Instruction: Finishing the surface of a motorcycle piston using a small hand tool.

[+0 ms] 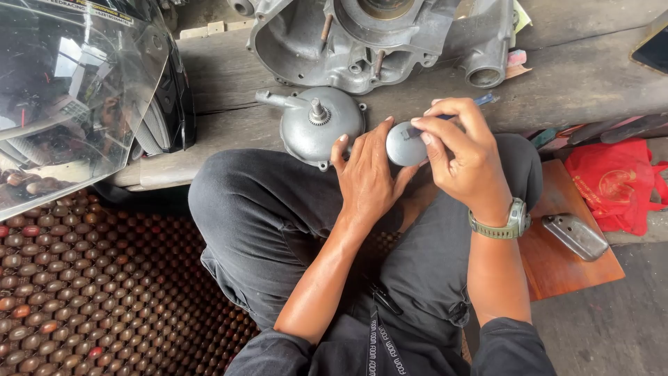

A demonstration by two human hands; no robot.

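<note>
Left hand (369, 174) cups small round metal cap (405, 145) from below, fingers curled on its edge. Right hand (463, 153) pinches thin tool (480, 102) against cap's top. Cap held above knees, just beside domed cover (320, 129) at bench edge (209, 163).

Count: 2 hands (417, 167), both on 1 small round metal cap (403, 145). 1 slim blue-tipped tool (483, 100) in the right one. 1 wristwatch (513, 219). On the bench (223, 76): 1 large engine casing (376, 38) far, 1 domed cover with geared shaft (316, 125) nearer. 1 helmet with clear visor (83, 90) left. 1 beaded seat mat (97, 292) near left. Right: 1 red plastic bag (616, 184), 1 wooden board (563, 257), 1 small metal plate (574, 237) on it.
</note>
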